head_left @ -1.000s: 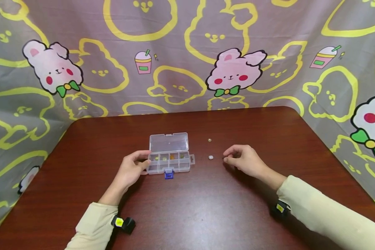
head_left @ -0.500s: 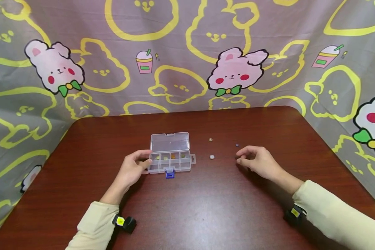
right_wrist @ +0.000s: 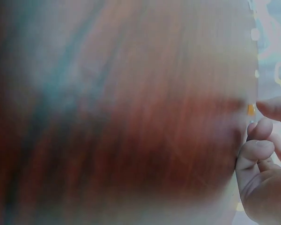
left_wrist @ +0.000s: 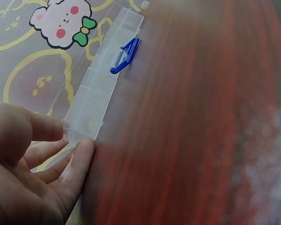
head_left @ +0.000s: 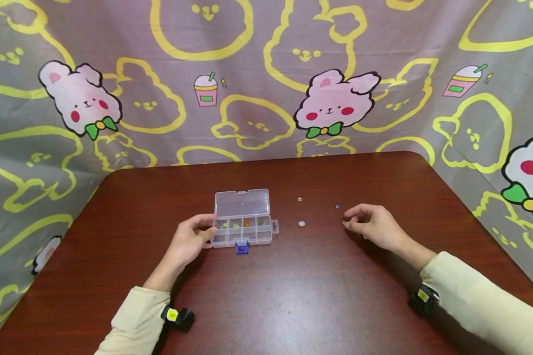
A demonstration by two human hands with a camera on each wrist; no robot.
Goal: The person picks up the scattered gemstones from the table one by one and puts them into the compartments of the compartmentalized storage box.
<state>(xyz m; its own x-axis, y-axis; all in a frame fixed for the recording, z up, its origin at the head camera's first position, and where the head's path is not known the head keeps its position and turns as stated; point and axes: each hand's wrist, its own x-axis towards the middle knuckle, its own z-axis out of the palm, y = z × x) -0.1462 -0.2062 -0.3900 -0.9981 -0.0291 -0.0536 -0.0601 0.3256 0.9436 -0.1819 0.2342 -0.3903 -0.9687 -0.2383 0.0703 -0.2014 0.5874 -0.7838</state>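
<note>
A clear plastic compartment box (head_left: 241,235) lies on the table with its lid (head_left: 242,203) tipped back. Small yellow, orange and green beads sit in its back row; the front compartments look bare. My left hand (head_left: 190,241) grips the box's left end between thumb and fingers. At the front hangs a blue latch (left_wrist: 126,56). My right hand (head_left: 375,228) is low over the table at the right, thumb and fingertips slightly apart beside a small orange bead (right_wrist: 251,109).
Left of the right hand lie a white bead (head_left: 301,224) and a gold-coloured bead (head_left: 299,199). A small blue bead (head_left: 337,207) is just beyond its fingertips. A patterned cloth (head_left: 248,123) hangs behind the brown table (head_left: 266,296).
My right hand has moved to the right, and its fingertips have come to a small bead. The blue bead, hidden at first, now shows. The left hand keeps holding the box.
</note>
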